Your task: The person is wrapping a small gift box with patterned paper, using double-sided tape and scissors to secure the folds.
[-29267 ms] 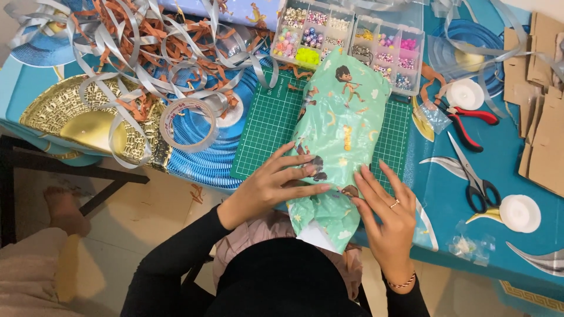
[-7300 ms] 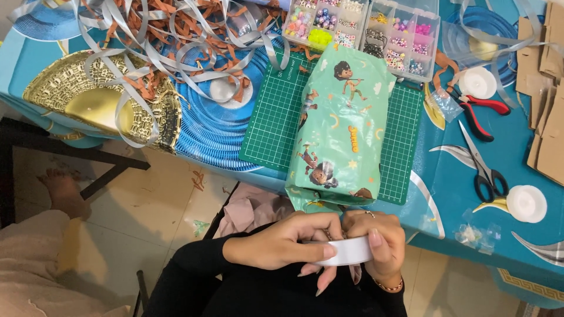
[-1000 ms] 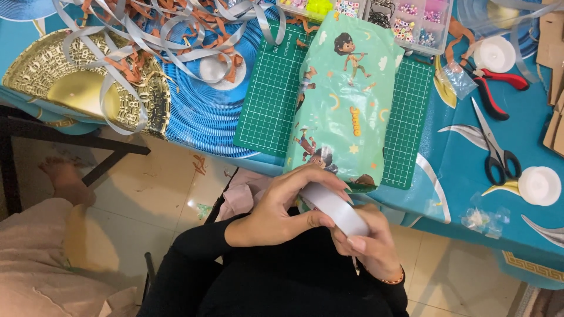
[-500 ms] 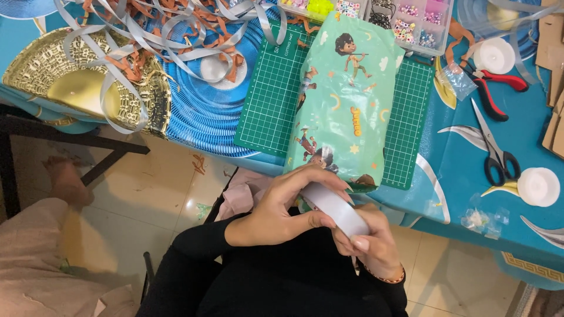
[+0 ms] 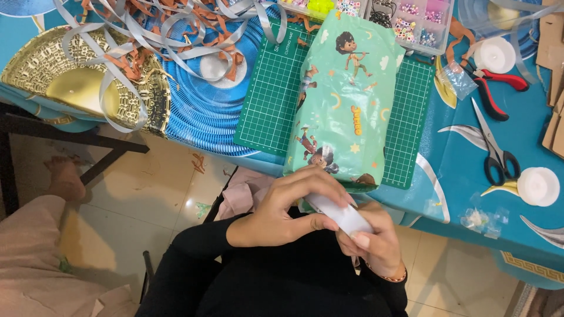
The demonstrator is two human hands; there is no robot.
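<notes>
Both hands hold a white roll of tape (image 5: 343,215) just off the table's near edge, above my lap. My left hand (image 5: 291,205) curls over the roll from the left, fingertips on its rim. My right hand (image 5: 376,243) grips it from below and the right. Just beyond the hands lies a parcel wrapped in mint-green cartoon paper (image 5: 346,100), resting lengthwise on a green cutting mat (image 5: 270,94).
Black-handled scissors (image 5: 496,152), red-handled pliers (image 5: 493,88) and two white tape rolls (image 5: 537,185) lie right of the mat. A bead box (image 5: 411,17) is behind the parcel. Silver and brown ribbons (image 5: 164,35), a gold plate (image 5: 76,88) and blue plate (image 5: 205,111) lie left.
The tape roll has tilted flatter in my hands and my left fingers have shifted over its rim. The view has shifted slightly; the parcel has not moved.
</notes>
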